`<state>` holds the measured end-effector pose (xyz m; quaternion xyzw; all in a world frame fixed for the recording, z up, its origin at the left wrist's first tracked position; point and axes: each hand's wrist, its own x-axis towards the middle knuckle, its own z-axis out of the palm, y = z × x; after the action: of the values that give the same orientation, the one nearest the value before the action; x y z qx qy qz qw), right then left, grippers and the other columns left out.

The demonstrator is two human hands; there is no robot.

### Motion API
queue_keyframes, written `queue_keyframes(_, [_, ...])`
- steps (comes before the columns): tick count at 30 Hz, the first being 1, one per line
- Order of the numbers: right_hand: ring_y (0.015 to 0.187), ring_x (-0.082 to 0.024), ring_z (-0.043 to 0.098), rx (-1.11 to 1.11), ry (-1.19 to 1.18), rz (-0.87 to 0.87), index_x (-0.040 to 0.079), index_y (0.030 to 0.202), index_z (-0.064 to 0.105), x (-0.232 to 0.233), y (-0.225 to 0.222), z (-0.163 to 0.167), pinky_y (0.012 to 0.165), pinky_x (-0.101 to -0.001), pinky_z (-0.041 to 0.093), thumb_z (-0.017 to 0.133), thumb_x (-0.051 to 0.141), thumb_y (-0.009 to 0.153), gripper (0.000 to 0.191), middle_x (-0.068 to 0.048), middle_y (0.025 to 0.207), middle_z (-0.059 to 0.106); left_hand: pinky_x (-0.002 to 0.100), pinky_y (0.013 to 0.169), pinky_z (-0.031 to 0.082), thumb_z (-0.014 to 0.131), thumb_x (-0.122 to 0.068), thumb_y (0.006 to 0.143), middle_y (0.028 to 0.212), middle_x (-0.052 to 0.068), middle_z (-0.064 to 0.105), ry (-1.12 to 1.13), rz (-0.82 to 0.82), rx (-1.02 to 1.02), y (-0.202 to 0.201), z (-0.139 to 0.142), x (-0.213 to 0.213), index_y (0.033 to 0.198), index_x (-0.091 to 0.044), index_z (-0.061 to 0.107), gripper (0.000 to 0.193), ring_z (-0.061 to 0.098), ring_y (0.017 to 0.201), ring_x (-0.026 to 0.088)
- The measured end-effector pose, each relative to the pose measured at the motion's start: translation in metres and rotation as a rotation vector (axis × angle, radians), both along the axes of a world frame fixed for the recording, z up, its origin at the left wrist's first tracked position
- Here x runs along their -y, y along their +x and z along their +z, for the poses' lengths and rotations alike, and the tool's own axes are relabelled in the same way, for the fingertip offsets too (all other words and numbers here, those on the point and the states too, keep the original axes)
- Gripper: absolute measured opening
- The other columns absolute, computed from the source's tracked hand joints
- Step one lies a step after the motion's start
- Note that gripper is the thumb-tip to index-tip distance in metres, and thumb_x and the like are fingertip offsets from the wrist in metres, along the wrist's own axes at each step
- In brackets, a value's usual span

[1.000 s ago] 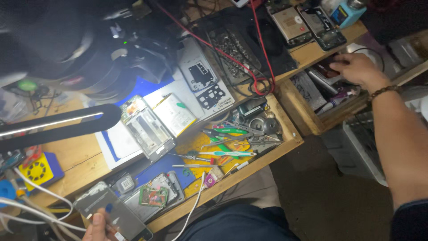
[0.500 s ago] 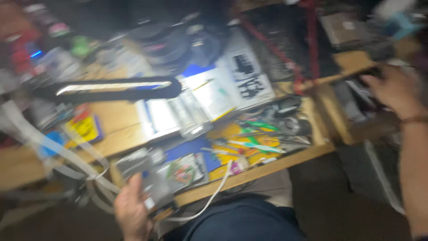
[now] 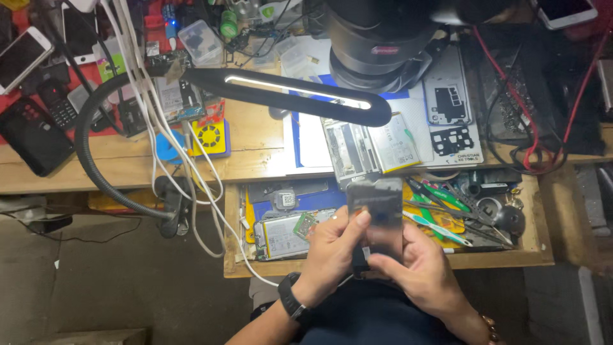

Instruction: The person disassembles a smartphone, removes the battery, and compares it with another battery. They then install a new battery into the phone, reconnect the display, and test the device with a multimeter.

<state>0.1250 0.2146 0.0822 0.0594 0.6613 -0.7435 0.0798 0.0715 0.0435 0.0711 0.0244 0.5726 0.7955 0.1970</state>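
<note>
My left hand [image 3: 332, 252] and my right hand [image 3: 418, 265] both grip a dark, glossy phone back panel [image 3: 377, 214], held flat over the open wooden drawer [image 3: 504, 259]. The left thumb rests on the panel's left edge; the right fingers wrap its lower right side. A black watch [image 3: 292, 301] is on my left wrist. Under the hands, in the drawer, lie a phone battery [image 3: 278, 236] and a small green circuit board [image 3: 304, 225]. An opened phone body [image 3: 350, 152] lies on the bench just above.
Green-handled tweezers and screwdrivers [image 3: 440, 204] fill the drawer's right half. A lit gooseneck lamp [image 3: 294, 96] arches over the wooden bench [image 3: 255, 150]. A black microscope base [image 3: 377, 45] stands behind. White cables [image 3: 191, 172] hang at left, near several phones [image 3: 29, 137].
My right hand left the drawer at the far right and came to the panel. My left hand brought the panel up in front of me. The view swung left and steadied.
</note>
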Motion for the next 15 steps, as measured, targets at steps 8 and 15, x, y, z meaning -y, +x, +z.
queue_keyframes(8, [0.101, -0.025, 0.072, 0.173, -0.215, -0.016, -0.004, 0.138, 0.049, 0.009, -0.002, -0.009, 0.086, -0.0385, 0.060, 0.058, -0.001, 0.092, 0.047, -0.020, 0.117, 0.071, 0.023, 0.062, 0.046, 0.067, -0.022, 0.100, 0.083, 0.000, 0.068, 0.033, 0.021, 0.081, -0.008, -0.017, 0.026, 0.109, -0.002, 0.074, 0.023, 0.056, 0.070, 0.006])
queue_keyframes(15, [0.100, -0.038, 0.072, 0.116, -0.268, -0.130, -0.004, 0.140, 0.041, -0.006, -0.002, -0.006, 0.082, -0.0501, 0.064, 0.045, 0.002, 0.093, 0.048, -0.033, 0.118, 0.067, 0.030, 0.073, 0.062, 0.064, -0.024, 0.097, 0.098, 0.007, 0.074, -0.074, 0.117, 0.233, -0.047, -0.028, 0.031, 0.114, -0.002, 0.066, 0.028, 0.073, 0.088, 0.015])
